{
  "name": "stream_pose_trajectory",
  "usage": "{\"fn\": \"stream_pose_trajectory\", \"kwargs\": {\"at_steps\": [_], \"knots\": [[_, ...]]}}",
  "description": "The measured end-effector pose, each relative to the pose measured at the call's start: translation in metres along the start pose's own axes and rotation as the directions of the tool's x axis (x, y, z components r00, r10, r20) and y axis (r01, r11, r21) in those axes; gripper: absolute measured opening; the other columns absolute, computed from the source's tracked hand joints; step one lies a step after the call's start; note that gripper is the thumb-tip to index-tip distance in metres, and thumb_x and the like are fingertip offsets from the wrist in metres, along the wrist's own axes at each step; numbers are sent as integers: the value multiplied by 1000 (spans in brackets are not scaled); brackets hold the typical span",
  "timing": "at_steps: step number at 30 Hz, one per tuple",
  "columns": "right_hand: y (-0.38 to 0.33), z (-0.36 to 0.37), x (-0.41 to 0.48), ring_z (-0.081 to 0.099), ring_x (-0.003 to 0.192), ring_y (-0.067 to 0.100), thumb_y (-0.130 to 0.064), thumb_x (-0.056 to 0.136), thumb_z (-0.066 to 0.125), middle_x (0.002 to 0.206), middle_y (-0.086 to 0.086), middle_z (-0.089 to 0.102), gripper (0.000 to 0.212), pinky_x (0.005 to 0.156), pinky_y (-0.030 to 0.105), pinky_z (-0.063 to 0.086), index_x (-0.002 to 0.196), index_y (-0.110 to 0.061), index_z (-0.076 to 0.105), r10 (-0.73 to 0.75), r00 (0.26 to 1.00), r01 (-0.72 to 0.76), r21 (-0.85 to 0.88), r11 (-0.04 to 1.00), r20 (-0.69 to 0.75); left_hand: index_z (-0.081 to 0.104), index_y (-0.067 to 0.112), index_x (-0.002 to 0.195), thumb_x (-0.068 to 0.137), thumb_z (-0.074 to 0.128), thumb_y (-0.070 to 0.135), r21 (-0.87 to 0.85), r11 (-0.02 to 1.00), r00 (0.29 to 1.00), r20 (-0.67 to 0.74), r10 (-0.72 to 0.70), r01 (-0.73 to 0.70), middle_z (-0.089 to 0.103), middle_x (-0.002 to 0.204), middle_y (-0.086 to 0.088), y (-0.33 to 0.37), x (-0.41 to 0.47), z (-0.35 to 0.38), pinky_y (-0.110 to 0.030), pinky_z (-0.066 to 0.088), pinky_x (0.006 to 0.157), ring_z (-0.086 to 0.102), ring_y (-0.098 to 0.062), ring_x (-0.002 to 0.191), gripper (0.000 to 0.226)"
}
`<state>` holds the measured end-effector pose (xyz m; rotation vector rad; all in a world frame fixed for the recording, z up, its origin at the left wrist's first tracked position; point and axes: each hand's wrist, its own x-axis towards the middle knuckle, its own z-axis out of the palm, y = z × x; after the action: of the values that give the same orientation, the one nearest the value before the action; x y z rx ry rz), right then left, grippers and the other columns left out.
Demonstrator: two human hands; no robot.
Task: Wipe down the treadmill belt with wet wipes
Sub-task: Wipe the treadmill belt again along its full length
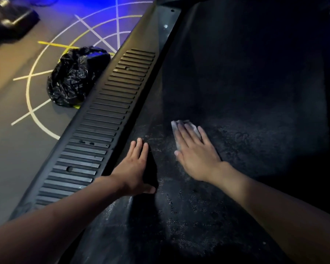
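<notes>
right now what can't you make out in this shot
Head view only:
Wet wipe: mostly covered by the right hand pressing it.
Treadmill belt: far and right parts lost in darkness.
Dark object, top left: blurred, cut by the frame edge.
Black bag: its contents, hidden by its own plastic.

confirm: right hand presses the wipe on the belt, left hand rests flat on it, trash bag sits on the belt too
No: the head view shows the trash bag on the floor beside the side rail, not on the belt. The right hand presses the wipe on the belt, and the left hand rests flat on it.
</notes>
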<state>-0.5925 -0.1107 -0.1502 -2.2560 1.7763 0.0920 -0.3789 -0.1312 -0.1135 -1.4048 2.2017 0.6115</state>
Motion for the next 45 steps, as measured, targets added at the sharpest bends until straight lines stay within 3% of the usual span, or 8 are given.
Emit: {"fn": "stream_pose_trajectory", "kwargs": {"at_steps": [13, 17, 22, 26, 31, 36, 41, 45], "knots": [[-15, 8, 16, -17, 151, 18, -44, 102, 7, 163, 2, -18, 65, 121, 49, -9, 156, -14, -12, -317, 948, 318, -87, 944, 18, -5, 1, 153, 61, 85, 52, 57, 980, 974, -131, -184, 192, -9, 160, -20, 12, -10, 1, -40, 13, 122, -6, -33, 149, 138], [-6, -5, 42, -15, 151, 20, -43, 103, 13, 164, 3, -19, 67, 121, 50, -7, 154, -13, -19, -21, 1000, 20, -44, 999, -12, -8, 0, 153, 63, 85, 50, 42, 983, 980, -92, -174, 179, -13, 161, -20, 9, -8, -2, -39, 8, 123, -10, -31, 150, 138], [-22, -2, 41, -19, 150, 19, -43, 105, 16, 163, 3, -20, 66, 122, 49, -7, 155, -14, -14, -352, 935, 355, -82, 931, 53, -9, 1, 153, 64, 82, 54, 48, 985, 982, -105, -159, 165, -14, 161, -19, 7, -8, 1, -37, 5, 123, -11, -29, 150, 138], [-24, -11, 72, -20, 150, 20, -41, 105, 15, 163, 5, -21, 66, 121, 52, -8, 155, -11, -16, -46, 998, 47, -25, 999, 39, -6, 2, 153, 61, 85, 52, 20, 987, 980, -124, -156, 159, -12, 161, -19, 7, -7, 2, -38, 8, 123, -10, -29, 150, 139], [-32, -11, 71, -20, 150, 17, -42, 106, 15, 163, 2, -20, 64, 121, 49, -7, 156, -13, -12, -338, 935, 346, -67, 936, 105, 23, 3, 139, 60, 88, 43, -88, 988, 978, -158, -137, 124, -9, 162, -17, 7, -14, 3, -34, 12, 122, -6, -27, 150, 110], [-50, -11, 89, -18, 150, 22, -38, 106, 17, 164, 7, -19, 65, 121, 49, -10, 156, -9, -11, -61, 998, 61, 6, 998, 16, 30, 13, 131, 59, 84, 53, 6, 976, 948, -241, -209, 216, 15, 150, -13, 12, -17, 7, -35, 29, 112, 20, -30, 139, 98], [-67, 8, 63, -8, 152, 17, -30, 98, 35, 166, 2, -5, 72, 122, 46, -8, 158, -14, -3, -475, 880, 476, -70, 877, 33, 33, 13, 123, 65, 75, 61, -11, 981, 931, -312, -188, 195, 33, 130, -2, 9, -21, 17, -27, 30, 108, 33, -19, 124, 87], [-66, 2, 61, -15, 151, 18, -38, 105, 19, 166, 2, -11, 64, 121, 49, -9, 156, -14, -11, -152, 988, 152, -2, 988, -25, 35, 14, 117, 63, 80, 56, -142, 970, 916, -327, -232, 195, 34, 123, -2, 9, -25, 20, -26, 30, 104, 37, -20, 119, 82]]}}
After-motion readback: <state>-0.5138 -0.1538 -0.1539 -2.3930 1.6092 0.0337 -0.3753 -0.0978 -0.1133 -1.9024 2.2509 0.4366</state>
